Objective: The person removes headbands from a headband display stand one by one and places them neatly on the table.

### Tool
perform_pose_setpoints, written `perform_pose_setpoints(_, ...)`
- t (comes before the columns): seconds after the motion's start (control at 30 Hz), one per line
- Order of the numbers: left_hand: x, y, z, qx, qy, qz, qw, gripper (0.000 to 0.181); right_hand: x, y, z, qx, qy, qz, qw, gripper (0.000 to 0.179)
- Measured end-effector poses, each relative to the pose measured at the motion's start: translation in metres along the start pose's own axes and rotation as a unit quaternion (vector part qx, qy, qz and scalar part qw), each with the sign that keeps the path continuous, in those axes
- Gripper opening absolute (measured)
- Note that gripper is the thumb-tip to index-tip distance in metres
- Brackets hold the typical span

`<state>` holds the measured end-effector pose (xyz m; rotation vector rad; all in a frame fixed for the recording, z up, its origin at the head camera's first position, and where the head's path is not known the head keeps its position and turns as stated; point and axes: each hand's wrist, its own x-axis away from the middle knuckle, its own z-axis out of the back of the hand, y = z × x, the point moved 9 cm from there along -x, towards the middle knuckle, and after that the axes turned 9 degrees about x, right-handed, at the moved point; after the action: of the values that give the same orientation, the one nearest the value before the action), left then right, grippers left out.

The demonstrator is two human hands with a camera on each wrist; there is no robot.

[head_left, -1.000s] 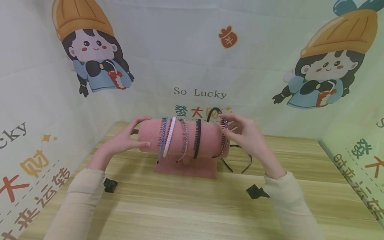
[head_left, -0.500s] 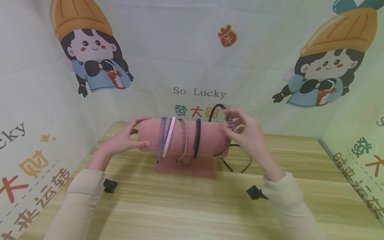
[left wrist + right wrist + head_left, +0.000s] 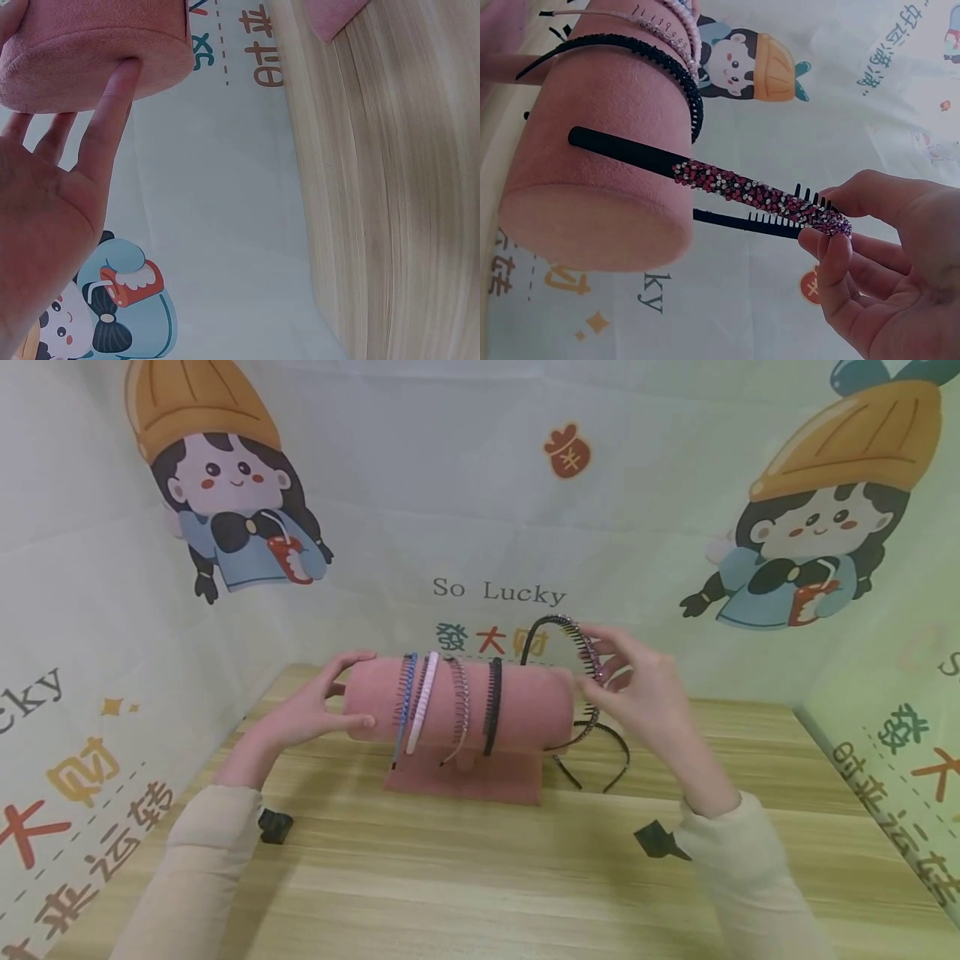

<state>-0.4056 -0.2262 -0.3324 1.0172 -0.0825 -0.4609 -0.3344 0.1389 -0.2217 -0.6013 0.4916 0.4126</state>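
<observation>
In the head view, my left hand (image 3: 303,708) grips the left end of a pink, fabric-covered headband stand (image 3: 534,706). The left wrist view shows a finger against the roll's end face (image 3: 94,71). My right hand (image 3: 645,689) pinches a black toothed headband (image 3: 735,187) covered with pink and silver beads, at the top of its curve. One plain black leg of it overlaps the roll's right end in the right wrist view. Round the roll sit a blue headband (image 3: 407,697), a white one (image 3: 423,703), a grey one (image 3: 464,697) and a black one (image 3: 493,706).
Behind the roll's right end, another dark headband (image 3: 627,756) lies on the wooden table (image 3: 480,877). The stand's flat pink base (image 3: 465,783) rests on the tabletop. A printed cloth (image 3: 420,485) encloses the back and sides. Small black devices (image 3: 276,825) sit at both wrists.
My right hand has drawn the beaded headband rightward and slightly up, off the roll's right end. My left hand stays at the stand's left end.
</observation>
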Motion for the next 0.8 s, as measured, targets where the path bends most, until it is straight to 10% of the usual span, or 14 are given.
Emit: perform_pose_setpoints(0.8, -0.003, -0.006, -0.001, -0.003, 0.004, 0.004, 1.0, 0.089, 0.009, 0.008, 0.022, 0.023, 0.018, -0.02, 0.9994, 0.052)
